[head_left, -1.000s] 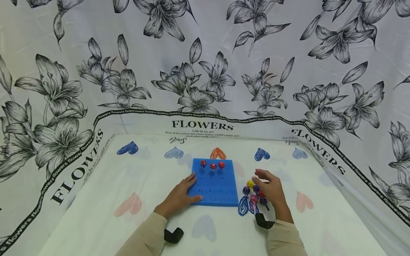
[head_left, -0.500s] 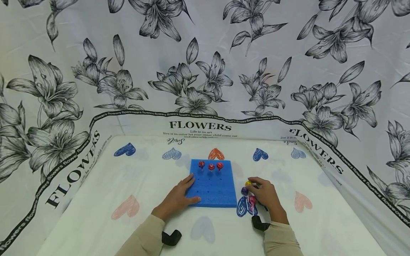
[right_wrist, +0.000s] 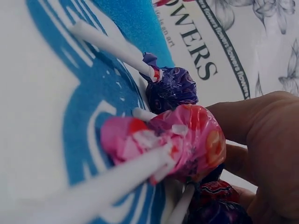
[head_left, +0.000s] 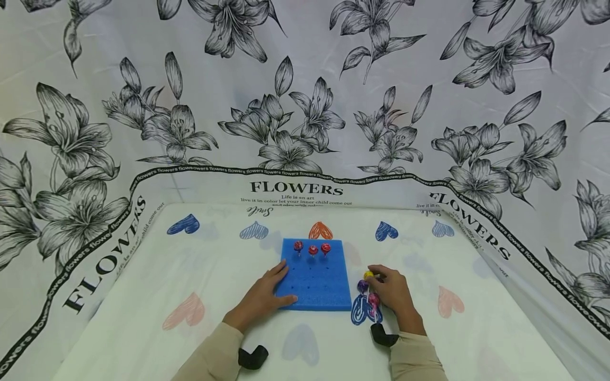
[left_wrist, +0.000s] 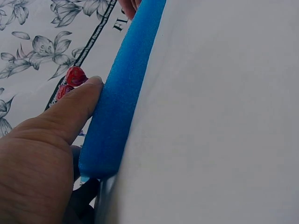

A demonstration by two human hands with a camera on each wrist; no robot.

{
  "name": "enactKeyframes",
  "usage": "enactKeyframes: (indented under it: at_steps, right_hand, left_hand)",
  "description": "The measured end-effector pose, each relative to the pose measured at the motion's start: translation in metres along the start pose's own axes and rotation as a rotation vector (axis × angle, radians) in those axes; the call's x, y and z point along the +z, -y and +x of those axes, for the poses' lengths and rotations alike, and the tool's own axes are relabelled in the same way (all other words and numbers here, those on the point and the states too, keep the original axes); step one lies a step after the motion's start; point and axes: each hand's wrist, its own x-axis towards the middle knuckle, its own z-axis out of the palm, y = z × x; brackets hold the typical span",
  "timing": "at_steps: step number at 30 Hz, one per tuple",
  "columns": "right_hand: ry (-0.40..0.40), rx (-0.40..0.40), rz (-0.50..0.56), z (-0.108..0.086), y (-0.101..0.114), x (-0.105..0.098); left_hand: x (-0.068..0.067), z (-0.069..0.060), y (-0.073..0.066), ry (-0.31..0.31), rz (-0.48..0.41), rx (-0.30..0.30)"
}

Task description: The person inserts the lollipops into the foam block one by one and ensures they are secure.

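A blue foam board (head_left: 314, 291) with rows of small holes lies on the table. Three red-wrapped lollipops (head_left: 312, 250) stand in its far row. My left hand (head_left: 259, 301) rests along the board's left side, fingers extended, with the thumb (left_wrist: 84, 102) on the near edge. Right of the board, my right hand (head_left: 395, 291) pinches a yellow lollipop (head_left: 368, 274) by its head between thumb and fingertips. Around that hand lie a purple lollipop (right_wrist: 173, 88), a pink lollipop (right_wrist: 191, 140) and a red-and-dark one (right_wrist: 217, 191), partly hidden below the fingers.
A white cloth (head_left: 190, 264) printed with hearts covers the table. Behind it hangs a floral curtain (head_left: 305, 106). Black camera mounts (head_left: 253, 357) sit at both wrists.
My right hand has come down and leftward onto the lollipop pile, and its fingers have closed on the yellow one. The left hand keeps its place on the board; the head view has shifted slightly.
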Motion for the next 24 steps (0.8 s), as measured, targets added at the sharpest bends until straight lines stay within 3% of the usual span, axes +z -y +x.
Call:
enactKeyframes:
  at_steps: [5,15,24]
  right_hand:
    - [-0.108,0.021,0.137,-0.005,0.004,-0.003]
    - [-0.265,0.044,0.567,-0.007,0.017,-0.023]
    - [-0.403,-0.139,0.633,-0.020,0.046,-0.051]
  left_hand:
    - [0.000,-0.003,0.000,0.008,0.003,-0.002]
    - [-0.001,-0.004,0.002,0.002,0.002,0.014]
    - [0.001,-0.001,0.003,-0.004,0.002,0.013]
